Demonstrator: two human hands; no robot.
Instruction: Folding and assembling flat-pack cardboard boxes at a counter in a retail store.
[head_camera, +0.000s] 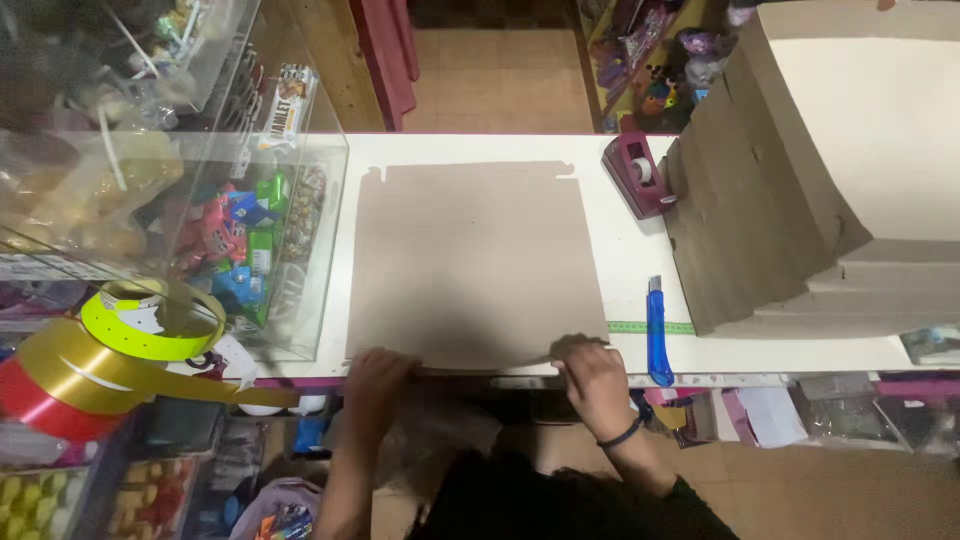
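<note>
Left hand (375, 372) and right hand (590, 372) each pinch, fingers closed, the near edge of the flat cardboard sheet (470, 260); blue utility knife (656, 335) lies just right.

a long white counter (480, 150) stands on a tan tile floor (500, 80), with a glass case (250, 200) of toys beside it.

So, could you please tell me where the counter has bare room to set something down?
Bare white counter lies between the cardboard sheet and the box stack, above the blue knife and below the tape dispenser. A strip runs behind the sheet. The near edge is crowded by the left hand and right hand.
</note>
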